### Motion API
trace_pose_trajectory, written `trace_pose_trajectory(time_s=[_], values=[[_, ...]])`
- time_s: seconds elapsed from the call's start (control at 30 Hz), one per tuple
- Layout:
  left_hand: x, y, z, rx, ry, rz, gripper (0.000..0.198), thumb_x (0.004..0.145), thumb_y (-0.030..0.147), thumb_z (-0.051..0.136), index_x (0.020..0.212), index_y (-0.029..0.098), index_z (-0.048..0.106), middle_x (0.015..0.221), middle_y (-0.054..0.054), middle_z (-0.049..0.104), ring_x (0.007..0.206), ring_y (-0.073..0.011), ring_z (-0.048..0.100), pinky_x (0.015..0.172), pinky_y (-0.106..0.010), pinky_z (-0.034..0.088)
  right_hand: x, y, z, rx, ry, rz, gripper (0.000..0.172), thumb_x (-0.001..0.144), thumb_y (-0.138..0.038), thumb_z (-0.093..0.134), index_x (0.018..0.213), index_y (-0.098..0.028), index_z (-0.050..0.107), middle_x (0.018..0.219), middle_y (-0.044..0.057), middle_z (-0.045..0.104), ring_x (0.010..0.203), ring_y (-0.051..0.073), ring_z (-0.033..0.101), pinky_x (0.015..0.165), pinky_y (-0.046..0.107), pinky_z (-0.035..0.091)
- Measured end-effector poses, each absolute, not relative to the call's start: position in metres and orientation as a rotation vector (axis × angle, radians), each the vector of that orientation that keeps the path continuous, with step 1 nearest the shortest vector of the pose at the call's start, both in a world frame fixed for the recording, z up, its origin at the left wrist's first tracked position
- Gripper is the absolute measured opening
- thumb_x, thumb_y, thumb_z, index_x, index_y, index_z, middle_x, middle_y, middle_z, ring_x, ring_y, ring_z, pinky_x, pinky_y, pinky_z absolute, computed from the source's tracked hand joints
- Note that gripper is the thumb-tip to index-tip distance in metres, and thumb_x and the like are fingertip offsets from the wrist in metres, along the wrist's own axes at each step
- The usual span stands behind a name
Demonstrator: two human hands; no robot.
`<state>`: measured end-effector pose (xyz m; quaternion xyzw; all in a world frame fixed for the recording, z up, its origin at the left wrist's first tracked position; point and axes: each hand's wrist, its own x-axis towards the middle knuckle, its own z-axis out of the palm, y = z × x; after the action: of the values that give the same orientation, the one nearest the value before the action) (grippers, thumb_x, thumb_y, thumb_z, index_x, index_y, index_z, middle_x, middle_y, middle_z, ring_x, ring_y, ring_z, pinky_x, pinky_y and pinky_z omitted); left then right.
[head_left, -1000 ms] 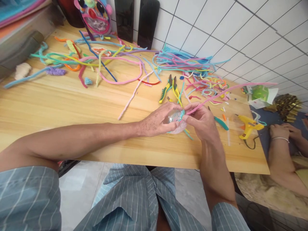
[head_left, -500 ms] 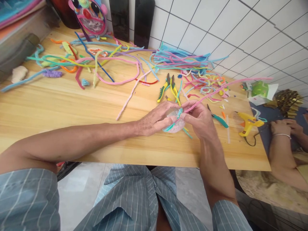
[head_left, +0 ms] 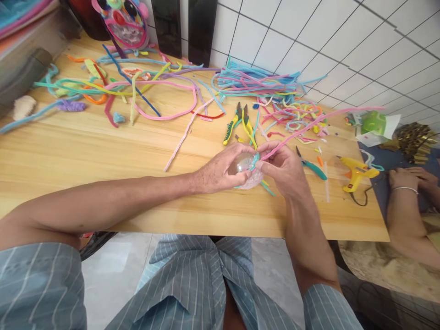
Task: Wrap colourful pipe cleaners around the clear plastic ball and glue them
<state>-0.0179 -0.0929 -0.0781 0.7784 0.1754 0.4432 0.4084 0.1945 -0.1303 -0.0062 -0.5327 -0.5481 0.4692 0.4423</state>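
A clear rounded plastic ball [head_left: 244, 161] with pinkish contents sits between my hands, just above the wooden table. Around its left side my left hand [head_left: 223, 168] is closed, thumb in front and fingers behind. A turquoise pipe cleaner [head_left: 255, 161] runs over the ball's surface between the fingertips. Pinched by my right hand [head_left: 280, 162] is a long pink pipe cleaner [head_left: 309, 126], whose near end meets the ball and whose free end sticks out to the upper right. Yellow-handled pliers [head_left: 240, 123] lie just beyond the fingers.
Bundled blue and pink pipe cleaners [head_left: 257, 82] lie by the tiled wall, with loose scraps [head_left: 299, 114] nearer. Teal-handled pliers [head_left: 312, 169] and a yellow glue gun [head_left: 357, 174] rest at right. Another person's hands [head_left: 405, 178] are beyond the table's right edge. A decorated pink figure [head_left: 125, 27] stands at back left.
My left thumb has shifted lower on the ball, exposing more of its clear dome. My right hand keeps its pinch on the pink pipe cleaner. The view has moved slightly.
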Motion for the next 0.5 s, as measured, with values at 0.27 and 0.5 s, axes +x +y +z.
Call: trace_pose_trajectory(time_s=[0.27,0.5], values=[[-0.0192,-0.0928,-0.0792,1.962,0.445,1.089,0.048,0.104,0.043,0.07,0.146,0.023,0.061,0.145,-0.015,0.074,0.136,-0.0291,0.073,0.119,-0.046,0.06,0.1952,-0.1284,-0.0073,-1.31,-1.371,1.169,0.042,0.063,-0.037,0.103,0.095,-0.028,0.077,0.078,-0.005,0.066,0.068,0.014,0.057,0.062,0.029,0.05],[-0.02,-0.0919,-0.0838,1.96,0.427,1.081,0.051,0.102,0.042,0.071,0.148,0.024,0.06,0.149,-0.016,0.072,0.14,-0.031,0.071,0.121,-0.05,0.059,0.1973,-0.1252,-0.0103,-1.289,-1.347,1.173,0.038,0.064,-0.037,0.102,0.093,-0.028,0.078,0.079,-0.004,0.07,0.071,0.015,0.062,0.067,0.03,0.054]])
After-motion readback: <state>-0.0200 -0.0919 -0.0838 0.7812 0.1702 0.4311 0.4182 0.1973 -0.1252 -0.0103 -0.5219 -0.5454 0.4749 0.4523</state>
